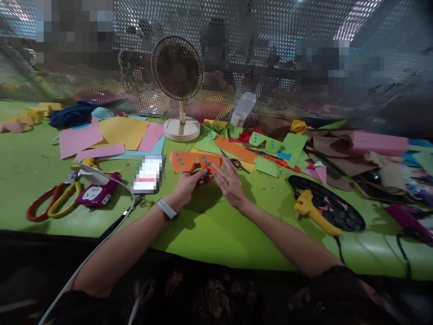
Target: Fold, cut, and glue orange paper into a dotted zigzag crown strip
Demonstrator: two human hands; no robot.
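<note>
An orange folded paper strip [183, 161] with notched edges and blue dots is held up just above the green table. My left hand [190, 184] grips its lower edge, the thumb in front and the other fingers curled behind. My right hand [231, 186] is at the strip's right part, fingers stretched and apart, the index fingertip touching the paper near the blue dots. Behind my right hand lie small black scissors [238, 165]. Similar green folded strips [265, 141] with blue dots stand farther back among loose orange and green paper.
At left are a phone [148, 174], large red-and-yellow-handled scissors [56, 198], a purple power socket [98, 191] and a white cable. A fan [181, 128] stands at the back. On the right, a yellow glue gun [314, 212] rests on a black palette [348, 212] near brown paper [333, 151].
</note>
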